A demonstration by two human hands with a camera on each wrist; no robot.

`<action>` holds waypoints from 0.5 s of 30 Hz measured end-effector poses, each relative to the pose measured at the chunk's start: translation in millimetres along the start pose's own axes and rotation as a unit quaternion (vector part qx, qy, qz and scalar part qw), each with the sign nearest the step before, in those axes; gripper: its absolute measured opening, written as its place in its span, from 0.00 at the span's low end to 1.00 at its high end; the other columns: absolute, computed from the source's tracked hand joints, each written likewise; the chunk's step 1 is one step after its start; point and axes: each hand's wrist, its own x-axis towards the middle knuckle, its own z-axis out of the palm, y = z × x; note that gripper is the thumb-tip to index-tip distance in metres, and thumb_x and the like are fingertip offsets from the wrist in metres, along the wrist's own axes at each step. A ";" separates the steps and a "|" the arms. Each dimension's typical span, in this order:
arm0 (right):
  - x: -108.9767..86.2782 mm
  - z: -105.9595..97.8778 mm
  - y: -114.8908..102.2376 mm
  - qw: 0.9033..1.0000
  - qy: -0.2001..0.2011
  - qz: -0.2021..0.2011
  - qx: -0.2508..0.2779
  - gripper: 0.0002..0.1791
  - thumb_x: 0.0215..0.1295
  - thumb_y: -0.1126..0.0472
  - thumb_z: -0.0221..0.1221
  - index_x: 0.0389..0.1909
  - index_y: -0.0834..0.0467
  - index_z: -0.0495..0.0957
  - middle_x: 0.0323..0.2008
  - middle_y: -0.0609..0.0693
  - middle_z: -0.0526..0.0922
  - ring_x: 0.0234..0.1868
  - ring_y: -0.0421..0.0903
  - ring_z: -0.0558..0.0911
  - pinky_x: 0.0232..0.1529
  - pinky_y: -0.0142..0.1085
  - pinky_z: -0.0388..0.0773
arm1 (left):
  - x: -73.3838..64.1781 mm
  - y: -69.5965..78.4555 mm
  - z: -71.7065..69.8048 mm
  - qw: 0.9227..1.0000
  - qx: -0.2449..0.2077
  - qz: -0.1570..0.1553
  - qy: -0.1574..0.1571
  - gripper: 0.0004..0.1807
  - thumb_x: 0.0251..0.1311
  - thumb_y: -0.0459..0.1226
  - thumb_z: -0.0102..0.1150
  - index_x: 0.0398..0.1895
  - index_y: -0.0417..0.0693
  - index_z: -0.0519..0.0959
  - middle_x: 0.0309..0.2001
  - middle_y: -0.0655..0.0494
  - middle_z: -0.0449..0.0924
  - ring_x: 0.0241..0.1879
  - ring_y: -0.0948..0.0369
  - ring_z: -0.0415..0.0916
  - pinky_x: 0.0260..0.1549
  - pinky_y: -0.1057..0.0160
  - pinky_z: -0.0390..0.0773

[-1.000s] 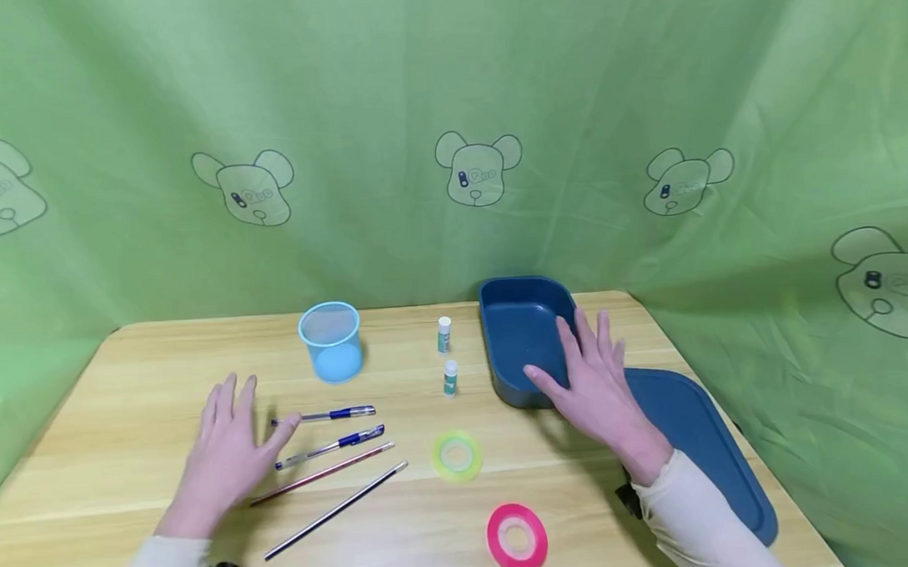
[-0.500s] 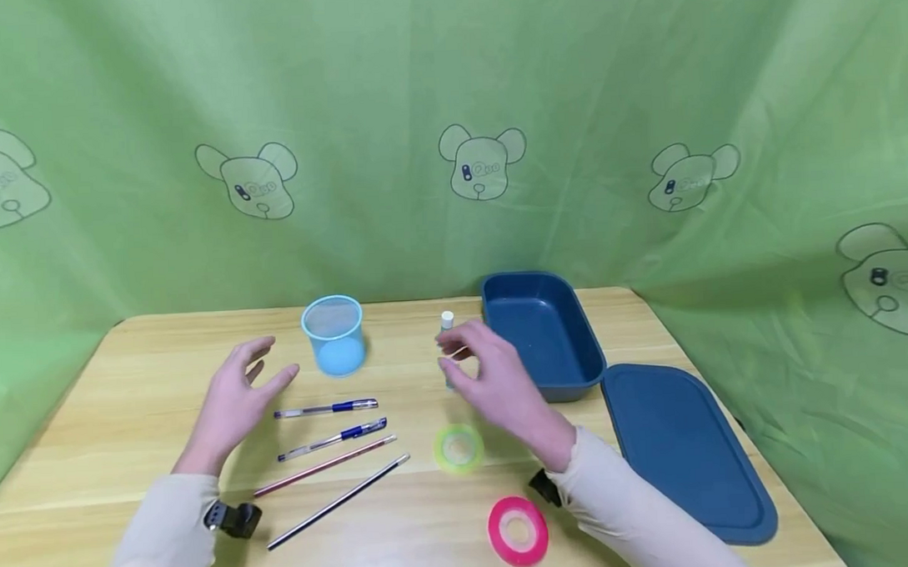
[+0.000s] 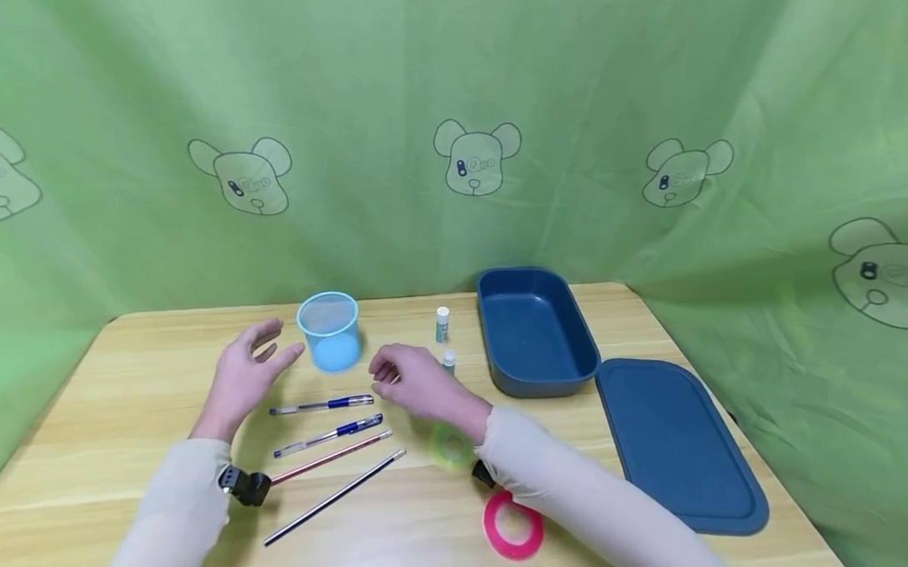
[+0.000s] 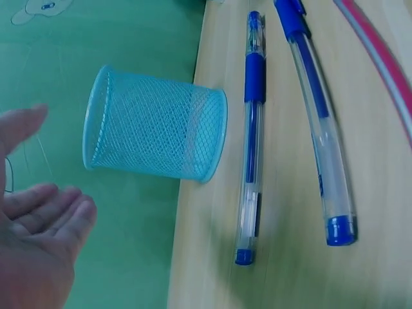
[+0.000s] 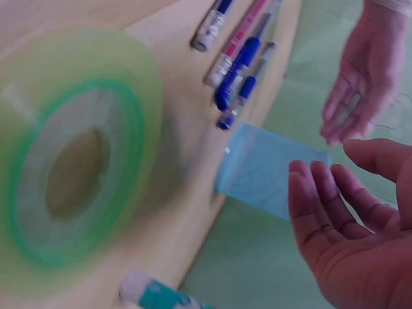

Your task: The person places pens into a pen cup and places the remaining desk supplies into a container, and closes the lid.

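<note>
My left hand (image 3: 249, 376) hovers just left of a light blue mesh pen holder (image 3: 333, 344), fingers loosely bent and holding nothing. On the holder's other side is my right hand (image 3: 426, 386), also without anything in it, its fingers relaxed. The right wrist view shows its fingertips overlapping the holder. The holder stands upright. Below the hands lie two blue-capped gel pens (image 3: 319, 405), a red pencil (image 3: 328, 460) and a dark pencil (image 3: 334, 498). Two glue sticks (image 3: 442, 324) stand upright beyond my right hand, the nearer one partly hidden by it.
A dark blue open box (image 3: 534, 335) stands at the back right, its flat lid (image 3: 685, 451) beside it. A yellow-green tape roll (image 3: 439, 447) and a pink tape roll (image 3: 494, 532) lie partly under my right arm. A green curtain (image 3: 362, 220) hangs behind the table.
My right hand has swept left from over the box, past the glue sticks, to near the pen holder. My left hand has moved forward from beside the pens, and its fingers have bent.
</note>
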 end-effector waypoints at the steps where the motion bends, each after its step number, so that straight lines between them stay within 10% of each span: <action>1: 3.2 4.5 0.4 1.000 -0.009 0.006 -0.005 0.09 0.63 0.66 0.65 0.43 0.60 0.79 0.34 0.43 0.79 0.37 0.38 0.78 0.41 0.26 0.77 | 1.5 -0.3 0.8 1.000 -0.006 0.000 -0.001 0.41 0.63 0.42 0.65 0.70 0.29 0.58 0.69 0.33 0.60 0.68 0.41 0.58 0.65 0.49 0.64; 15: 20.5 32.8 4.2 0.997 -0.038 0.052 -0.051 0.11 0.61 0.64 0.67 0.44 0.61 0.80 0.33 0.43 0.79 0.35 0.38 0.77 0.40 0.26 0.76 | 25.6 -1.5 3.8 0.999 -0.021 -0.018 -0.030 0.44 0.64 0.44 0.65 0.72 0.29 0.54 0.71 0.33 0.55 0.70 0.43 0.54 0.67 0.49 0.60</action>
